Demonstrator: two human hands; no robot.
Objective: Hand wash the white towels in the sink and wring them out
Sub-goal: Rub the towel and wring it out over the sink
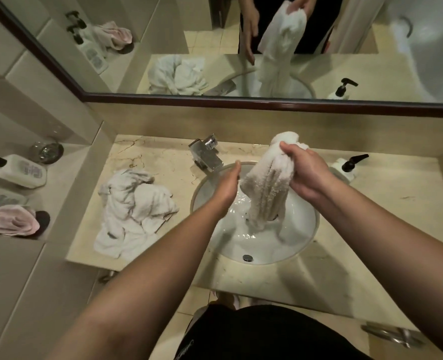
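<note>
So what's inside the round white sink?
The round white sink holds shallow water and the lower end of the wet white towel gripped by the right hand. The towel covers the drain.

We see a nubbly terry-cloth towel (267,188), glossy white ceramic sink (301,229), shiny chrome faucet (206,154), and polished veined marble bench (371,216).

The right hand (309,175) is gripping the top of a bunched, wet white terry towel (267,188), which is hanging down into the round white ceramic sink (301,237) with its lower end lying in the basin. The left hand (227,187) is hovering with straight fingers just beside the towel, below the square chrome tap (207,155). A crumpled pile of white towels (133,211) is lying on the beige marble counter (386,203), left of the sink
</note>
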